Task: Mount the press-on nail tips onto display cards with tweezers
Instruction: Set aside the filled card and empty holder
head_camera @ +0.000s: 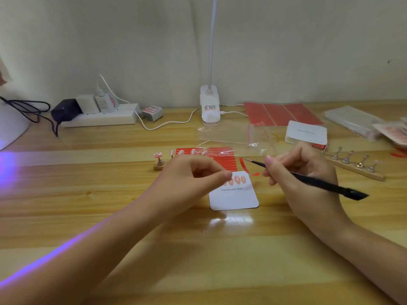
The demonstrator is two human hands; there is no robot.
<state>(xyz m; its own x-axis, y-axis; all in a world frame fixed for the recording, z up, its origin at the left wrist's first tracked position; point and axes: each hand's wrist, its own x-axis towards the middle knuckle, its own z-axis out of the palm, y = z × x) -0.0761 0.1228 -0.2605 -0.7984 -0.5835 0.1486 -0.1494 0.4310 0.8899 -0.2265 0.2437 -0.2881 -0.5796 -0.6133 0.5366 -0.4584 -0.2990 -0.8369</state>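
Head view: both hands meet over a white display card (pixel 234 195) on the wooden worktop (pixel 88 194).
Left hand (pixel 193 172): fingers curled, thumb and forefinger pressing at the card's upper left corner; whether they pinch a nail tip cannot be told.
Right hand (pixel 301 170): fingers closed round black tweezers (pixel 308 177), point aimed left.
Nail tips (pixel 240 179): pink, in a row along the card's top edge.
Wooden stand (pixel 159 166): behind the left hand, carrying more pink tips.
Red adhesive strips (pixel 222 160): just behind the card.

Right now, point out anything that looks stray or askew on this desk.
Loose curled red strips lie off the red tape sheet, beside the display card. The card sits slightly rotated. Nothing is spilled or broken.
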